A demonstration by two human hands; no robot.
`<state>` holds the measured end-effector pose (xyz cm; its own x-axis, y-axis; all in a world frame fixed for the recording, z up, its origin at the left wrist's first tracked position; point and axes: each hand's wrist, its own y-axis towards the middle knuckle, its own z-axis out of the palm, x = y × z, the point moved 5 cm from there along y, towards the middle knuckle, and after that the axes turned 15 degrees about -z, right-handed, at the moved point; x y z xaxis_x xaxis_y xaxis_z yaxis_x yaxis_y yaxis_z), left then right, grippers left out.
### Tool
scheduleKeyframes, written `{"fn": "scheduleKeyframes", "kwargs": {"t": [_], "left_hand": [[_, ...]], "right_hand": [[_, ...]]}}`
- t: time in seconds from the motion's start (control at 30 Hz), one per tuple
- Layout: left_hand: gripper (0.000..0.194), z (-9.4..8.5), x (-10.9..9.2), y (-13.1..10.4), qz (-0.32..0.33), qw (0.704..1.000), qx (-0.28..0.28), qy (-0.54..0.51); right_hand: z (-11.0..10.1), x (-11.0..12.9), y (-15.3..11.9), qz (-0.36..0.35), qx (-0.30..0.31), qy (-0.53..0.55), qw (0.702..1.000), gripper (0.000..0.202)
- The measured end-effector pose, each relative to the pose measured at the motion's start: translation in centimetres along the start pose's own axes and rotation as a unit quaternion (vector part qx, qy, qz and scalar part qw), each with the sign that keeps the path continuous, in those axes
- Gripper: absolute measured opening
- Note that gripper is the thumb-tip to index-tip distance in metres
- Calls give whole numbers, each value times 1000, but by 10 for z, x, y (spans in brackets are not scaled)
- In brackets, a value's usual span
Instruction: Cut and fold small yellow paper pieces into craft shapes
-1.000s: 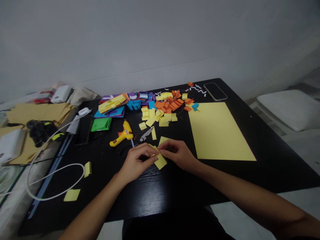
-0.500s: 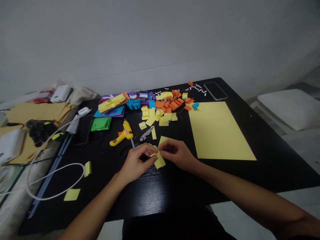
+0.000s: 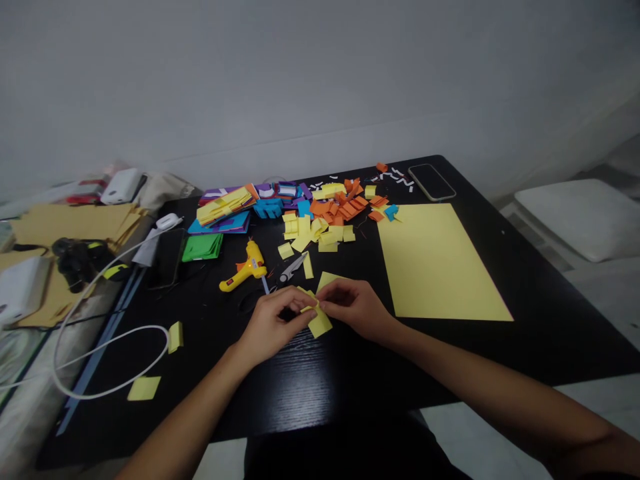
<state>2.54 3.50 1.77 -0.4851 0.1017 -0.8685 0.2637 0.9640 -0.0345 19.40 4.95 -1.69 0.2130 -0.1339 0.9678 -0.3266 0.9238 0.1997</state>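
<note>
Between my two hands is a small folded piece of yellow paper [image 3: 320, 325], close above the black table. My left hand [image 3: 275, 321] pinches it from the left with thumb and fingers. From the right, my right hand [image 3: 354, 305] grips its upper edge between thumb and forefinger. Another yellow paper piece [image 3: 327, 280] shows just behind the fingers, partly hidden by them. Scissors [image 3: 293, 268] lie beyond my left hand, their handles partly covered. A yellow glue gun [image 3: 247, 268] rests on its side to their left.
Yellow paper pieces [image 3: 303, 232] and orange ones [image 3: 340, 208] are heaped at the back. A large yellow sheet [image 3: 445, 267] lies right, with a phone [image 3: 431, 182] behind it. Green papers [image 3: 203, 247] and a looped white cable [image 3: 113, 393] are on the left.
Hardly anything differs. Both hands keep their hold on the yellow paper, with only a very slight shift of the fingers.
</note>
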Motion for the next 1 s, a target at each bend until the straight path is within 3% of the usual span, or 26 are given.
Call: {"fn": "scheduleKeyframes", "kwargs": {"t": [0.3, 0.57, 1.0], "left_hand": [[9, 0, 1, 1, -21, 1000, 4, -23], [10, 1, 5, 2, -49, 997, -7, -58], [10, -3, 2, 1, -13, 999, -38, -17]], "right_hand": [[0, 7, 1, -2, 10, -40, 999, 16], [0, 6, 1, 9, 16, -9, 1000, 15], [1, 1, 1, 34, 10, 23, 999, 19]]}}
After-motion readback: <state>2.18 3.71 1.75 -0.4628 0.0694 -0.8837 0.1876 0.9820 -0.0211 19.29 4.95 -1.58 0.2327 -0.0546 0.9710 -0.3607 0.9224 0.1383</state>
